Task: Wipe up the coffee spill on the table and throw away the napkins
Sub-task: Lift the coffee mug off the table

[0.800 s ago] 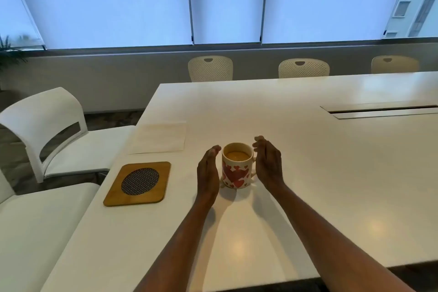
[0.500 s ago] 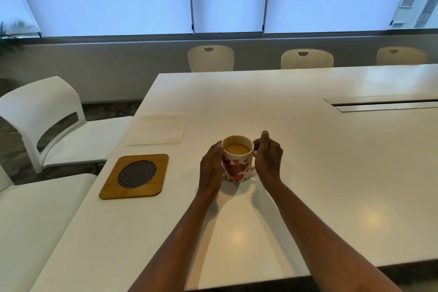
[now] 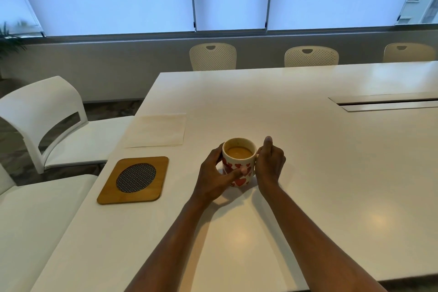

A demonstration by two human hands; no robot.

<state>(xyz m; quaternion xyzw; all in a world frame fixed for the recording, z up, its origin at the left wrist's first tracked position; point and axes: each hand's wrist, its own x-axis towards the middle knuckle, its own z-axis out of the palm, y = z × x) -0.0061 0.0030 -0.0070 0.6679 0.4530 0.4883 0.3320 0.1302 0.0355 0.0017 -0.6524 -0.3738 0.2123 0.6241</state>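
A white mug with red hearts (image 3: 239, 168), full of light brown coffee, stands on the white table (image 3: 308, 173). My left hand (image 3: 213, 178) wraps its left side, thumb across the front. My right hand (image 3: 270, 163) grips the handle side, thumb raised by the rim. A flat pile of pale napkins (image 3: 156, 130) lies to the left and behind the mug. No spill shows on the table.
A square wooden coaster with a dark mesh disc (image 3: 134, 180) lies left of the mug near the table edge. White chairs (image 3: 47, 121) stand at the left. Cream chairs (image 3: 213, 57) line the far side. A cable slot (image 3: 384, 104) sits at the right.
Both hands, which stood open either side of the mug, have closed in and now hold it. The mug has stayed in place.
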